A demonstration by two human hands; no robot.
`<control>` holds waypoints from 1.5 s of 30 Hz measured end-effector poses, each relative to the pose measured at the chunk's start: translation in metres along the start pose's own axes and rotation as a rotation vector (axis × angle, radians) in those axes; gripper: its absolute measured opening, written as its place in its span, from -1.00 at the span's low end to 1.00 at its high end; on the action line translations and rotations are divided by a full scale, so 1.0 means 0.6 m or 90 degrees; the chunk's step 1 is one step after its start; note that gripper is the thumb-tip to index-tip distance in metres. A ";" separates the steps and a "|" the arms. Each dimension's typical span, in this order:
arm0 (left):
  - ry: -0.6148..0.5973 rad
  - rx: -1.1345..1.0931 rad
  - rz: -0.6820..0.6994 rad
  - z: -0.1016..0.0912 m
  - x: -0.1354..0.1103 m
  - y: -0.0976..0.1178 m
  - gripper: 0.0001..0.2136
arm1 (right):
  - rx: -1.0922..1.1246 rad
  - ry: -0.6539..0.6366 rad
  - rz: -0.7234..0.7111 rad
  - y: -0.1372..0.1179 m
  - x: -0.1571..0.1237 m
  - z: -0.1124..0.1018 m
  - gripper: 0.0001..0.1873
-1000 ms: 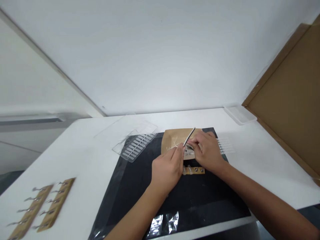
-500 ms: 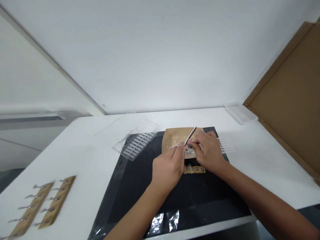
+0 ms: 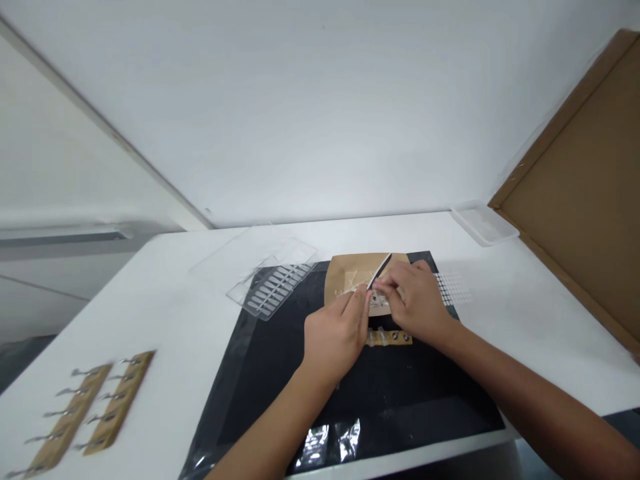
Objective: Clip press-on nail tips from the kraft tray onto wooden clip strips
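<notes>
Slanting away from the fingertips of the left hand [image 3: 334, 331], toward the upper right of my head view, the slim stick [image 3: 381, 269] has its near end at those fingers and its far end free in the air. That tilt is the relation I read first: the left hand is the nearer at the low end, while the right hand [image 3: 419, 303] sits just beside the shaft on its right, with the long axis passing between the two. The stick looks thin, straight and flat, pale along one edge and black along the other. From my distant seat I judge the left fingers closed in a pinch on its low end; the right thumb and forefinger are drawn close together, but I can't tell whether anything is caught between them. Below and behind, I see a brown paper tray [image 3: 336, 270] with small clear and white bits, and nearer the person a wooden strip [image 3: 389, 339] with metal studs, partly hidden by the left hand. All this lies over a black mat [image 3: 280, 373]. Farther out I find a clear case [image 3: 277, 291] at left, a dotted sheet [image 3: 453, 288] beyond the right hand, and two wooden racks [image 3: 120, 403] with metal clips.
</notes>
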State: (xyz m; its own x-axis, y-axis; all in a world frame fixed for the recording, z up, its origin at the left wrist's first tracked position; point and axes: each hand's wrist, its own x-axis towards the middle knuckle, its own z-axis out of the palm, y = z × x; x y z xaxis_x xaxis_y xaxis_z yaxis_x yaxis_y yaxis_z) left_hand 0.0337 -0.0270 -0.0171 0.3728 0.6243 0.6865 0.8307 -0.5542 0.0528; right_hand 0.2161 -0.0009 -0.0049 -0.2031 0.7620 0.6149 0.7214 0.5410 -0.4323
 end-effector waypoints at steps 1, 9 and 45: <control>-0.002 -0.001 -0.001 0.000 -0.001 0.000 -0.80 | 0.000 -0.004 -0.002 0.000 0.000 0.000 -0.73; -0.002 -0.029 0.005 0.000 -0.001 0.007 -0.80 | 0.021 0.040 -0.014 -0.017 0.004 -0.021 -0.74; 0.068 -0.159 -0.003 -0.007 0.001 0.004 -0.89 | 0.611 -0.004 0.350 0.009 -0.022 -0.023 -0.62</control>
State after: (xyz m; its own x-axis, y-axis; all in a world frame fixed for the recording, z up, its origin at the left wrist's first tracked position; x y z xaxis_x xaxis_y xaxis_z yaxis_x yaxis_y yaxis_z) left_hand 0.0344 -0.0300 -0.0136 0.3126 0.5721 0.7582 0.6993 -0.6789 0.2239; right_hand 0.2321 -0.0131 -0.0062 -0.0171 0.9836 0.1797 -0.0990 0.1772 -0.9792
